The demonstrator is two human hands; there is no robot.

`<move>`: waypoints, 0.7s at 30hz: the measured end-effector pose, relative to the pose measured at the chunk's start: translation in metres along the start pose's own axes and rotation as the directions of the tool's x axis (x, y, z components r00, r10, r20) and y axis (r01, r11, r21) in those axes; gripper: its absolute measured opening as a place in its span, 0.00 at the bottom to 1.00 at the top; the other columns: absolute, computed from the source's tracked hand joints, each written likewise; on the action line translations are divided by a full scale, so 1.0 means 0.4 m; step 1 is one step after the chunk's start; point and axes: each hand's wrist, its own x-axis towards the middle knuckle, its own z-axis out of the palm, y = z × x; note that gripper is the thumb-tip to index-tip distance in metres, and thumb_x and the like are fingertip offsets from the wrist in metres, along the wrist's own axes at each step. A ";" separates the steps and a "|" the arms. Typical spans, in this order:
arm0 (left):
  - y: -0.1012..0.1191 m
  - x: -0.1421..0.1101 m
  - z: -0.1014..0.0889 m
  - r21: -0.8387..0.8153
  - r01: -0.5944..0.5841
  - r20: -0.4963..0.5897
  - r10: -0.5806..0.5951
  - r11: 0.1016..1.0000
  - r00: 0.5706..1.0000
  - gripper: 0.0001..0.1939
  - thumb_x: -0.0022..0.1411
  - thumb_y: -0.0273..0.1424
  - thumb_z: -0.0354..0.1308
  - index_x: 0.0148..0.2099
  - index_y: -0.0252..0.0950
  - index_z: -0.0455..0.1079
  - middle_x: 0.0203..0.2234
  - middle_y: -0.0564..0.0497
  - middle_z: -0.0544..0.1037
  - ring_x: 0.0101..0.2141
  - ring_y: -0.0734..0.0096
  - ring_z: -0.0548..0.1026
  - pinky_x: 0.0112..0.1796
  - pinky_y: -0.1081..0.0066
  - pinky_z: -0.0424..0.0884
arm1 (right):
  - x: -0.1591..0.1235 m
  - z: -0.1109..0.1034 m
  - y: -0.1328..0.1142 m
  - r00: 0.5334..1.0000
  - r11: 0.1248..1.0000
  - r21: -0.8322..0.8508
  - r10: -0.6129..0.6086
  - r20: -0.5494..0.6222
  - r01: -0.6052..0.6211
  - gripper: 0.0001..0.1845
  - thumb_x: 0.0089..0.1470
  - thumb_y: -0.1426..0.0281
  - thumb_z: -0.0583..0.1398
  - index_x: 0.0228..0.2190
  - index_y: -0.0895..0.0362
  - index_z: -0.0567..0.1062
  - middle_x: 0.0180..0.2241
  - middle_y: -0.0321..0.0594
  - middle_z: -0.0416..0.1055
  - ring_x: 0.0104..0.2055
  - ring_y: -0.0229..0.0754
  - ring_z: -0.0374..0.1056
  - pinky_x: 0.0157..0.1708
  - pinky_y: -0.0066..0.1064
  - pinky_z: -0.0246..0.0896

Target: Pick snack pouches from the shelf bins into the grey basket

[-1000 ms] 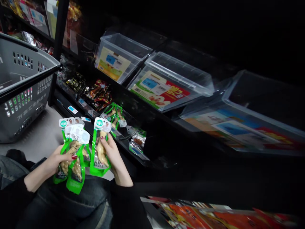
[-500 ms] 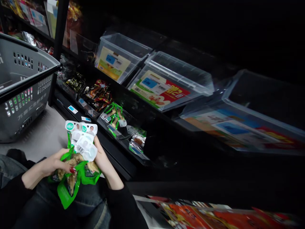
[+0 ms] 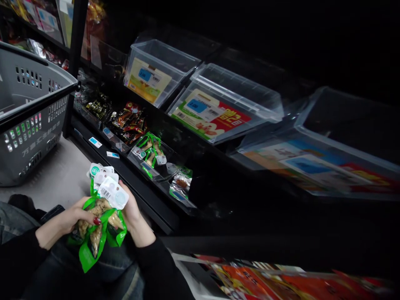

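at 8 o'clock, head view: l. hand (image 3: 73, 214) grasps green pkts (image 3: 95, 233), thumb across front; r. hand (image 3: 133, 212) grips bunch's r. side, fingers partly hidden. gray basket (image 3: 43, 129): 9-10 o'clock. similar pkts (image 3: 151, 152): 9 o'clock, nr. centre. clear bin (image 3: 250, 100): 1-2 o'clock.

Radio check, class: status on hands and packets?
Left hand gripping green packets. Right hand against them, fingers mostly hidden. Gray basket off to the left.

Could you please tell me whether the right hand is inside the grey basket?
No, the right hand is at the green packets, away from the grey basket.
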 end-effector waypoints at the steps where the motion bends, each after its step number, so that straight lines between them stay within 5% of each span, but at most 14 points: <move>1: 0.001 0.002 0.006 0.000 -0.010 -0.017 0.010 1.000 1.000 0.19 0.32 0.16 0.60 0.32 0.35 0.74 0.24 0.47 0.80 0.29 0.58 0.76 0.32 0.65 0.70 | 0.007 -0.011 0.002 1.000 0.998 0.052 0.023 0.011 -0.024 0.24 0.51 0.57 0.46 0.32 0.59 0.73 0.25 0.44 0.73 0.28 0.46 0.68 0.28 0.36 0.63; 6: 0.002 0.014 0.015 -0.030 -0.117 -0.116 0.112 0.993 0.987 0.19 0.37 0.21 0.62 0.37 0.32 0.73 0.26 0.46 0.80 0.29 0.57 0.77 0.33 0.64 0.70 | 0.020 -0.069 -0.018 0.943 0.980 -0.076 -0.196 -0.270 0.182 0.15 0.49 0.61 0.49 0.24 0.56 0.70 0.23 0.36 0.67 0.26 0.38 0.62 0.28 0.29 0.57; 11: 0.001 0.026 0.003 0.027 -0.267 -0.171 0.268 0.963 0.948 0.18 0.41 0.25 0.64 0.39 0.32 0.72 0.27 0.47 0.80 0.29 0.60 0.77 0.33 0.67 0.70 | -0.014 -0.048 -0.054 0.976 0.792 -0.571 -0.190 0.107 0.217 0.09 0.44 0.64 0.58 0.21 0.56 0.71 0.23 0.34 0.66 0.31 0.39 0.60 0.34 0.31 0.52; 14: -0.001 0.030 0.001 0.038 -0.294 -0.170 0.296 0.955 0.940 0.18 0.42 0.26 0.65 0.39 0.32 0.72 0.28 0.48 0.80 0.30 0.61 0.77 0.33 0.67 0.70 | -0.020 -0.024 -0.045 0.980 0.737 -0.648 -0.170 0.099 0.194 0.08 0.41 0.65 0.60 0.18 0.56 0.71 0.22 0.32 0.64 0.30 0.39 0.58 0.34 0.31 0.51; 21: 0.006 0.036 0.008 -0.034 -0.304 -0.244 0.287 0.952 0.926 0.12 0.46 0.31 0.62 0.36 0.32 0.73 0.28 0.49 0.80 0.30 0.65 0.76 0.32 0.71 0.70 | -0.021 -0.016 -0.027 0.977 0.847 -0.495 -0.212 0.021 0.194 0.11 0.44 0.67 0.58 0.16 0.57 0.67 0.22 0.32 0.61 0.30 0.38 0.58 0.34 0.30 0.51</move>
